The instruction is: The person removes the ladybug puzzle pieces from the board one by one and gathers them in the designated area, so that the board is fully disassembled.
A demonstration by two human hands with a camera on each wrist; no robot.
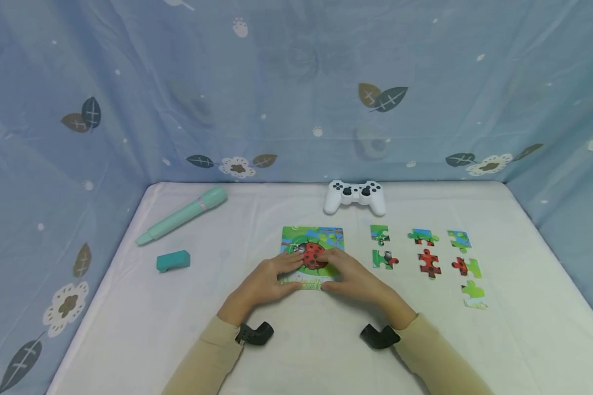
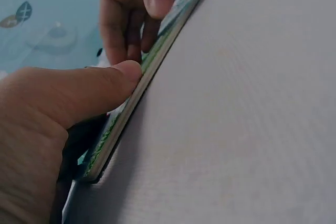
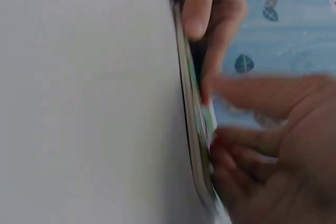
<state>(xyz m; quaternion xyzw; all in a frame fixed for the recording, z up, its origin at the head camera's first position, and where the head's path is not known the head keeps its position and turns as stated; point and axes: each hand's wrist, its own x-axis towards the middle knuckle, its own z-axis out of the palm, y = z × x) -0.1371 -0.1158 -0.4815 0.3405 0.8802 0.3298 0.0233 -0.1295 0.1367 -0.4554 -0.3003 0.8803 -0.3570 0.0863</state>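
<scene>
A square ladybug puzzle board [image 1: 306,233] lies flat on the white table under both hands. My left hand [image 1: 273,277] rests on its left part, fingers spread over the picture. In the left wrist view the left thumb [image 2: 113,81] touches the board's near edge [image 2: 126,107]. From the right, my right hand [image 1: 354,276] reaches over the board with its fingertips on the red ladybug. Its thumb looks blurred and held just off the board in the right wrist view. Parts of the picture are hidden beneath the fingers.
Several loose jigsaw pieces [image 1: 429,263] lie spread to the right of the board. A white game controller [image 1: 354,196] sits behind it. On the left are a mint-green microphone-shaped stick [image 1: 183,215] and a teal block [image 1: 173,261]. Blue patterned cloth [image 1: 296,99] hangs behind.
</scene>
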